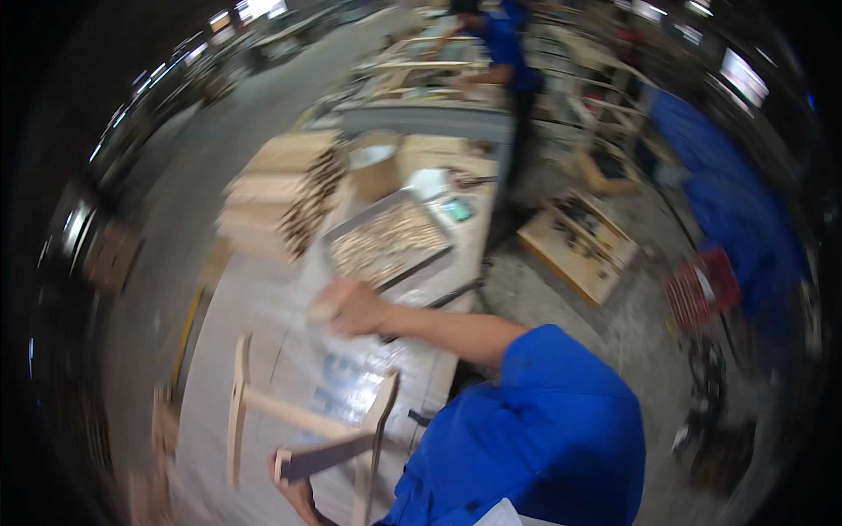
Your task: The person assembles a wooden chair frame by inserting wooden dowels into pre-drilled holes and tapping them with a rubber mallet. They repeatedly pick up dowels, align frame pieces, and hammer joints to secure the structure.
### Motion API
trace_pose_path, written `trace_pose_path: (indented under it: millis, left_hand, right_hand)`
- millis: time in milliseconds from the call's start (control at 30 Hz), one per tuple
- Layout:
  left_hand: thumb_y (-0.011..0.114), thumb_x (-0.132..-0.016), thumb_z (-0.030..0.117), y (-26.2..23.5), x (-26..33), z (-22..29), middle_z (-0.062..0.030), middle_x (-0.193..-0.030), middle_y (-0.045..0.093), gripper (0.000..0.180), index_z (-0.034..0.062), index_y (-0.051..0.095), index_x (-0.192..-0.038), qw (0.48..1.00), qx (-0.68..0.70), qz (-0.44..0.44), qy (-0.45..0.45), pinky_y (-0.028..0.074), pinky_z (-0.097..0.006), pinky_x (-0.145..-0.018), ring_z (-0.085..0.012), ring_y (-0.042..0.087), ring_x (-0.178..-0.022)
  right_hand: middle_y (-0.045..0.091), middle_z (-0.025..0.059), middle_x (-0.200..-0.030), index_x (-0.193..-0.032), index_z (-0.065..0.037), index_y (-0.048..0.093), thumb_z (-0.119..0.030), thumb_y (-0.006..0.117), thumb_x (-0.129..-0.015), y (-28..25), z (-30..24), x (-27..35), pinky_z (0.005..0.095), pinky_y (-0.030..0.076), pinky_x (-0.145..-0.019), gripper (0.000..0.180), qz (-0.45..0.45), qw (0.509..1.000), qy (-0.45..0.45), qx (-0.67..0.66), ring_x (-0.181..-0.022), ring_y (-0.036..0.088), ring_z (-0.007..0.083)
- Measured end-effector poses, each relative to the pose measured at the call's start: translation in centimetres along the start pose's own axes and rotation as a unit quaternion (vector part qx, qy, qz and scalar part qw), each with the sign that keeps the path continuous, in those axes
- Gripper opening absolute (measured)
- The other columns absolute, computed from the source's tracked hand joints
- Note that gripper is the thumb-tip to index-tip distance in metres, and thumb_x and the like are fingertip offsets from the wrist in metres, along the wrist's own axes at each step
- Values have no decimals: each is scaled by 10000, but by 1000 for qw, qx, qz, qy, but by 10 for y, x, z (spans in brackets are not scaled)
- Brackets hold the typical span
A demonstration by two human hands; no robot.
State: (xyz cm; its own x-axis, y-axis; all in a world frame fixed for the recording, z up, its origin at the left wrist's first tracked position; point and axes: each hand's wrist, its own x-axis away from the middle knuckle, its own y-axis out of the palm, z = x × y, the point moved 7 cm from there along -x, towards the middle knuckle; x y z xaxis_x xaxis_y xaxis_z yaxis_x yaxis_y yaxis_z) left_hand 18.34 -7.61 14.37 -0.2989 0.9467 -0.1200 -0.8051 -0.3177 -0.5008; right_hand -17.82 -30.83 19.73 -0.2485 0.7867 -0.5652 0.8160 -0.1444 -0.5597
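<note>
The picture is blurred by motion. My right hand (355, 307) reaches out over the workbench (263, 289) on a blue-sleeved arm and is closed on a small pale wooden piece (320, 311). My left hand (296, 493) shows only partly at the lower edge. It grips a wooden frame part (303, 419), two curved uprights joined by a light rail and a darker rail, held just above the bench. Just beyond my right hand sits a metal tray (438, 254) filled with several small wooden pegs.
A stack of wooden parts (281, 188) and a cardboard box (373, 167) stand at the bench's far end. On the floor to the right lie a flat wooden crate (579, 245) and a red crate (702, 287). Another person in blue (507, 53) works at a farther bench.
</note>
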Motion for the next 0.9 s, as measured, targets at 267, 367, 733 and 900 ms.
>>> trace_pose_path:
  millis: [267, 367, 733, 900]
  left_hand:
    - [842, -830, 83, 159, -116, 100, -156, -1270, 667, 621, -23, 558, -1372, 969, 45, -116, 211, 524, -438, -943, -249, 631, -1148]
    - [867, -832, 108, 174, -117, 100, -158, -1246, 671, 607, -52, 577, -1340, 958, 158, -126, 202, 533, -393, -924, -236, 649, -1106]
    - [769, -960, 248, 3, -186, 38, -138, -1191, 700, 481, -54, 627, -1306, 969, 219, 89, -66, 659, -403, -792, -230, 704, -1086]
    - [790, -941, 141, -126, -196, 9, -119, -1252, 673, 454, -31, 595, -1314, 949, 265, 155, -70, 625, -410, -919, -219, 672, -1145]
  right_hand:
    - [609, 170, -956, -992, -50, 632, -303, 781, -709, 5, -117, -5, 471, 553, -714, 408, -28, 996, -83, 35, -811, 654, 364]
    - [635, 173, -964, -1067, -42, 658, -347, 807, -755, 2, -123, 6, 454, 565, -727, 461, -19, 995, -93, -30, -832, 676, 365]
    - [657, 223, -1288, -1370, -62, 625, -326, 766, -858, 1, 163, 147, 485, 492, -1067, 593, -415, 853, 226, 221, -1245, 600, 393]
    - [583, 224, -1377, -1433, -104, 579, -358, 798, -828, 6, 173, 157, 505, 477, -1077, 693, -354, 864, 224, 281, -1274, 572, 426]
